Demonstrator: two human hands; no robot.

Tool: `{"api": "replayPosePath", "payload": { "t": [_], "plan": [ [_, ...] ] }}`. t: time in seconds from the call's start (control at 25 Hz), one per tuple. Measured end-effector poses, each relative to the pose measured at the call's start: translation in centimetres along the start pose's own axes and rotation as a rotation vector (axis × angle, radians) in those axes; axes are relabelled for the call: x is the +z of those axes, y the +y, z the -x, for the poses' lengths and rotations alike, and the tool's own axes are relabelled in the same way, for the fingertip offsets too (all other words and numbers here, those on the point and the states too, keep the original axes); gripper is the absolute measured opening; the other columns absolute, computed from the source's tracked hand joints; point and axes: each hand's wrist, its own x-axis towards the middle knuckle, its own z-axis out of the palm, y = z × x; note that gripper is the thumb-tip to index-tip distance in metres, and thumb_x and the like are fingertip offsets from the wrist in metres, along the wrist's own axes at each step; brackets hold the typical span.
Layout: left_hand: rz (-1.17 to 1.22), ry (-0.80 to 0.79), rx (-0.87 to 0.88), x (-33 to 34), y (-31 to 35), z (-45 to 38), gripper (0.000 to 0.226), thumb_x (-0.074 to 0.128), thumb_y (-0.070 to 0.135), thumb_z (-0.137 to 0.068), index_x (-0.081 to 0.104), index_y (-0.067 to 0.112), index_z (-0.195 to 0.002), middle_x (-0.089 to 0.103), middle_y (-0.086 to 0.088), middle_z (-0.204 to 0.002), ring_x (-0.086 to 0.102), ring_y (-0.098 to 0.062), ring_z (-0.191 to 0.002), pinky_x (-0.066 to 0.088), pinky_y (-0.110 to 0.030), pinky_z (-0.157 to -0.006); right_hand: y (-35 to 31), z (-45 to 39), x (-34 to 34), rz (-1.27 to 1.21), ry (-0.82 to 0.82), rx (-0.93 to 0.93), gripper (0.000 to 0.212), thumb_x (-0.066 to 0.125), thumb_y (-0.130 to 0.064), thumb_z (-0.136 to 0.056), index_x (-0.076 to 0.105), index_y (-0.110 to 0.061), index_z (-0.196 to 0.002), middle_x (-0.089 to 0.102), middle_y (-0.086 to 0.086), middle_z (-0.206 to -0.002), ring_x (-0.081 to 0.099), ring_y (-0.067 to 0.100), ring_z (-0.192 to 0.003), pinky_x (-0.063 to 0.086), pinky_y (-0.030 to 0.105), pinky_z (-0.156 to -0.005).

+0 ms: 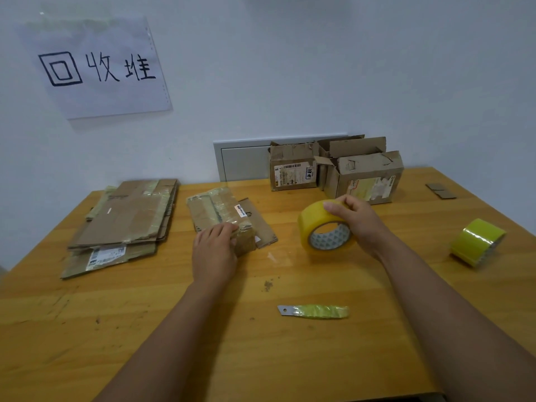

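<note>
Fingers of the right hand (355,220) curl over the top of the roll (326,227). The roll stands on edge, tilted, right of centre on the worktop (174,329), its lower rim at or just above the wood. It looks light and rigid, a stiff card core under smooth, glossy tape. The outer face is likely slippery, so a hold across the width, or with fingers hooked through the core, should be surer than a pinch on the film. The free end of the tape cannot be made out; once peeled it will be thin, sticky and quick to fold on itself.

The left hand (214,250) presses with straight fingers on the near end of the bundle (216,208), flattened cardboard wrapped in tape, lying left of the roll. The bundle seems light, fairly stiff along its length but springy, so it probably needs weight on it while tape goes round.

A blade (313,311) lies on the worktop between the forearms, apart from both hands. Its bare steel tip is the part to avoid, the wrapped end the part to take.
</note>
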Motion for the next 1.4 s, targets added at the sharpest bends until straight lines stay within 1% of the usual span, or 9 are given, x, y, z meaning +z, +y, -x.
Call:
{"api": "replayPosePath", "payload": {
  "t": [0.16,0.28,0.48,0.6,0.72,0.88,0.96,1.04,1.4],
  "plan": [
    [-0.001,-0.012,-0.020,0.0,0.0,-0.1,0.030,0.055,0.017,-0.097,0.059,0.022,-0.127,0.060,0.001,-0.130,0.047,-0.022,-0.125,0.028,-0.040,-0.111,1.6,0.5,-2.4,-0.072,0.074,0.054,0.016,0.070,-0.030,-0.086,0.060,-0.018,-0.084,0.061,0.002,-0.085,0.060,0.027,-0.087,0.047,0.040,-0.075],
    [0.001,-0.008,-0.036,0.2,0.1,-0.2,0.030,0.056,0.017,-0.097,0.059,0.022,-0.126,0.060,0.000,-0.129,0.047,-0.023,-0.124,0.029,-0.041,-0.110,2.5,1.5,-3.5,-0.012,0.061,0.052,0.012,0.062,-0.030,-0.093,0.062,-0.018,-0.090,0.063,0.001,-0.089,0.060,0.025,-0.090,0.047,0.036,-0.076],
    [-0.008,0.008,-0.033,0.5,0.1,-0.1,0.028,0.057,0.016,-0.095,0.060,0.022,-0.123,0.061,-0.001,-0.126,0.049,-0.025,-0.121,0.030,-0.042,-0.109,0.0,-0.1,-3.1,0.593,-0.022,-0.096,0.030,0.040,-0.015,-0.102,0.062,-0.017,-0.122,0.055,-0.008,-0.117,0.049,0.012,-0.109,0.040,0.032,-0.091],
    [-0.015,0.010,-0.014,0.4,0.0,0.0,0.027,0.060,0.021,-0.093,0.060,0.022,-0.121,0.062,-0.001,-0.124,0.050,-0.024,-0.119,0.031,-0.042,-0.109,-0.8,-0.9,-1.7,0.845,0.011,-0.137,0.033,0.033,-0.012,-0.102,0.065,-0.012,-0.107,0.057,-0.002,-0.104,0.052,0.017,-0.094,0.038,0.031,-0.076],
    [-0.015,-0.020,0.008,0.1,-0.2,0.1,0.035,0.064,0.023,-0.091,0.057,0.023,-0.125,0.061,0.000,-0.126,0.049,-0.023,-0.121,0.030,-0.042,-0.111,-0.5,-1.1,-0.9,0.842,0.048,-0.076,0.028,0.037,-0.025,-0.101,0.058,-0.009,-0.091,0.060,0.008,-0.092,0.054,0.025,-0.087,0.037,0.036,-0.067],
    [-0.057,-0.049,0.025,0.0,-0.4,0.3,0.051,0.065,0.023,-0.090,0.048,0.022,-0.138,0.055,0.000,-0.137,0.044,-0.020,-0.130,0.022,-0.040,-0.118,-0.9,-0.7,-0.3,1.072,-0.019,0.057,0.061,0.053,-0.060,-0.091,0.060,-0.010,-0.125,0.060,0.010,-0.125,0.055,0.028,-0.114,0.048,0.041,-0.091],
    [-0.055,-0.050,0.032,-0.1,-0.5,0.2,0.053,0.065,0.027,-0.090,0.046,0.021,-0.140,0.054,0.000,-0.137,0.044,-0.020,-0.130,0.022,-0.040,-0.117,-0.9,-0.7,0.3,0.942,0.011,0.000,0.047,0.062,-0.055,-0.087,0.065,-0.010,-0.101,0.063,0.010,-0.099,0.058,0.026,-0.094,0.045,0.036,-0.075],
    [-0.041,-0.053,0.049,-0.2,-0.6,0.1,0.048,0.065,0.026,-0.091,0.050,0.022,-0.136,0.055,0.000,-0.136,0.044,-0.020,-0.128,0.022,-0.038,-0.115,-1.0,-0.5,1.6,0.743,0.026,-0.051,0.039,0.069,-0.047,-0.085,0.053,-0.013,-0.073,0.050,0.003,-0.071,0.049,0.021,-0.070,0.034,0.033,-0.061],
    [-0.032,-0.045,0.030,-0.3,-0.4,0.0,0.043,0.060,0.018,-0.093,0.052,0.025,-0.135,0.053,0.004,-0.138,0.042,-0.018,-0.130,0.021,-0.033,-0.112,-3.0,-0.3,4.1,0.784,0.050,-0.228,0.037,0.072,-0.044,-0.082,0.059,-0.010,-0.075,0.053,0.002,-0.071,0.047,0.015,-0.066,0.034,0.031,-0.057]
  ]
}}
